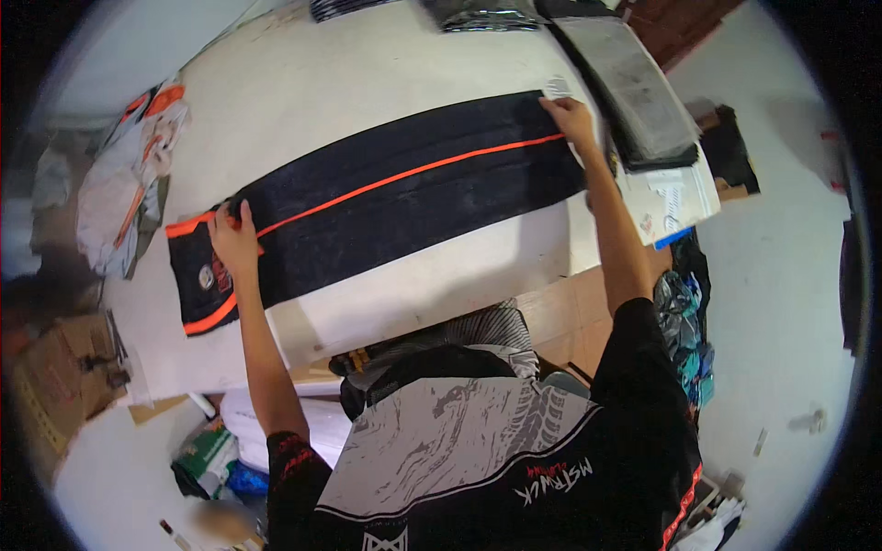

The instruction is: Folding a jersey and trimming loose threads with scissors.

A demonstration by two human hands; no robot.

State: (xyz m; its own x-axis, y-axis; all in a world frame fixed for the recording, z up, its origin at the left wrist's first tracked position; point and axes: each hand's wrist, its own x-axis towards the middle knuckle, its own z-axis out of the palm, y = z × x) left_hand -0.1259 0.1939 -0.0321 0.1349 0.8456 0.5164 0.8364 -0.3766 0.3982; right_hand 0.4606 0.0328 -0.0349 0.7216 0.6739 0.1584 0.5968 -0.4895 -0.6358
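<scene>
A long black garment [413, 175] with a thin orange stripe down its length lies flat across the white tabletop. At its left end a section with orange edge bands, a round badge and red lettering [207, 272] is laid over. My left hand [236, 237] rests on that end, with thumb and fingers pinching a bunch of dark fabric. At the far right end, my right hand [570, 120] grips the garment's short edge between thumb and fingers, near its upper corner. Its lower right corner lies beside my right forearm.
A stack of clear plastic bags [634, 89] lies right of the garment, on something black. More dark packaged items [482, 14] sit along the far edge. Pale clothing with orange trim [131, 186] is heaped at the left, above a cardboard box [65, 372]. The table [427, 289] ends just before my body.
</scene>
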